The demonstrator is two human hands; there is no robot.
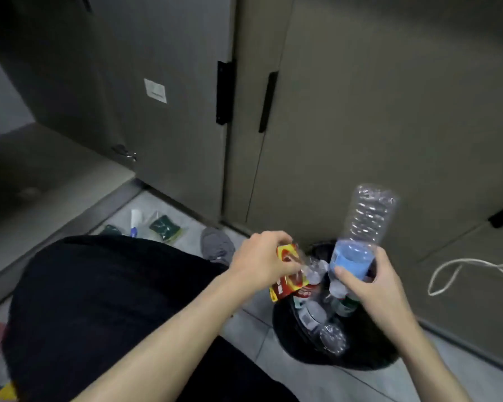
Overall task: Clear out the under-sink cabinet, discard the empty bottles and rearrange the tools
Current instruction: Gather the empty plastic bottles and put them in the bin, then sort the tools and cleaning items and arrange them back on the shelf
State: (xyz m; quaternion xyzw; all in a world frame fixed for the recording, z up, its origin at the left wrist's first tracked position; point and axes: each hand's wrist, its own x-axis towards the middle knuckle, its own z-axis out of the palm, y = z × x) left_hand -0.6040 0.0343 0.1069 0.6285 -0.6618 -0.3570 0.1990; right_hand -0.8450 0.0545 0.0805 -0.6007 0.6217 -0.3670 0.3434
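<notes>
Bottles fill the black round bin (291, 329) that stands on the pale tiled floor (244, 329) just in front of the closed grey cabinet doors (389, 126): several clear, crumpled plastic ones lie heaped inside it, some with bits of red, white and green label, and one ribbed clear bottle (333, 339) lies near the front rim. Above the bin the right hand (375, 281) grips a clear plastic bottle with a pale blue label (357, 248), held upside down, its ribbed, see-through base tilted up toward the doors and its neck pointing down into the bin; the thumb and fingers wrap round the labelled part. The left hand (262, 264) curls its fingers round a second clear bottle with a red and yellow wrapper (285, 274), held at the bin's left edge, with the clear end reaching over the heap; whether it has a cap I cannot make out, since the frame is blurred there. A dark-clothed knee fills the lower left. Beyond it, on the floor by the open cabinet door (163, 111), lie a grey rag (217, 245), a dark green scouring pad in clear wrap (164, 226), a white tube-like item (135, 219) and something with a blue tip (133, 232). The open cabinet compartment (41, 175) at left is dim and smooth-floored. A white cord (459, 274) loops across the floor at right.
</notes>
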